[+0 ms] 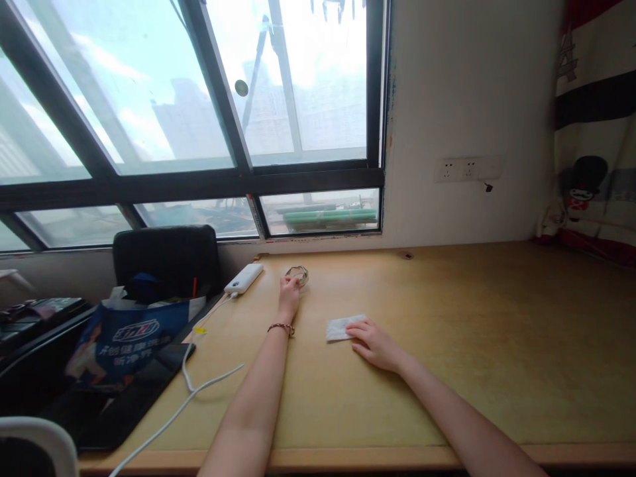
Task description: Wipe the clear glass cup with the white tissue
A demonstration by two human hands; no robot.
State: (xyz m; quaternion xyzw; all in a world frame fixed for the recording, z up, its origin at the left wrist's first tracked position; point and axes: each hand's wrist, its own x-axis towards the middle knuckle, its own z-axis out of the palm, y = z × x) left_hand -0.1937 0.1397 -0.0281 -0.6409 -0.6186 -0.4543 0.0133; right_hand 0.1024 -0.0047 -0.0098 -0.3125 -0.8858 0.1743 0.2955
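1. Left hand (288, 293): fingers curled against the coil (299, 272), far on the desk (472, 318); whether it grips cannot be told.
2. Right hand (375, 343): flat, fingertips on the tissue (338, 329), nearer.

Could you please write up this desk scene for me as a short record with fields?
Setting: wooden desk below a large window
Left hand: stretched forward, fingertips at a small looped item too small to identify; grip unclear
Right hand: open, fingers resting on the edge of a white cloth
Also on desk: white power bank with a white cable
Left of desk: blue bag, black chair
Wall: sockets
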